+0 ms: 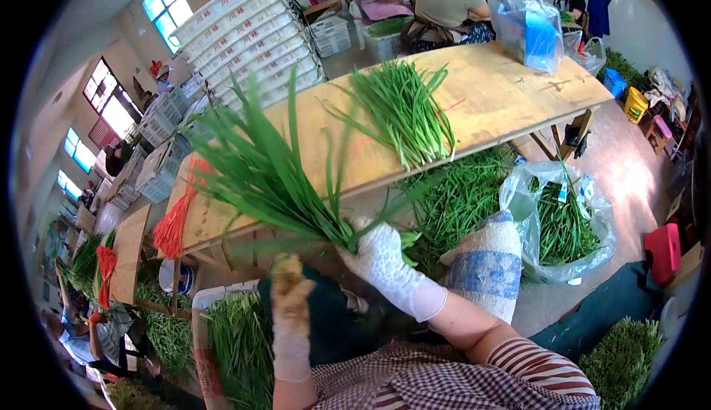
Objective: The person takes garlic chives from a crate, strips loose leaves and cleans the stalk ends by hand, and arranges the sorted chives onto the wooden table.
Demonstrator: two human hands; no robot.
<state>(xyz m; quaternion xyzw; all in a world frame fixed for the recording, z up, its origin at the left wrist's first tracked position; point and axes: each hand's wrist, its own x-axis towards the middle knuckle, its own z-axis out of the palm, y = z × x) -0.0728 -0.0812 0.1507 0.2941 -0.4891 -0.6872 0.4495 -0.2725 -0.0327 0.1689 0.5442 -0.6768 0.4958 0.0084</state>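
Note:
My right hand [374,251], in a white patterned glove, is closed around the base of a loose bunch of green chives [270,173]. The long leaves fan up and left over the table and are partly blurred. My left hand [290,284], in a yellow-stained glove, is below the leaves, apart from the bunch. Motion smears its fingers, so their position is unclear. A second pile of chives [404,110] lies on the wooden table [496,88], white stem ends towards me.
Red ties [180,214] hang over the table's left end. A crate of chives [237,336] is by my left arm. Below the table are loose greens [463,199] and a plastic bag of greens [563,225]. White crates [244,36] are stacked behind; several people sit further back.

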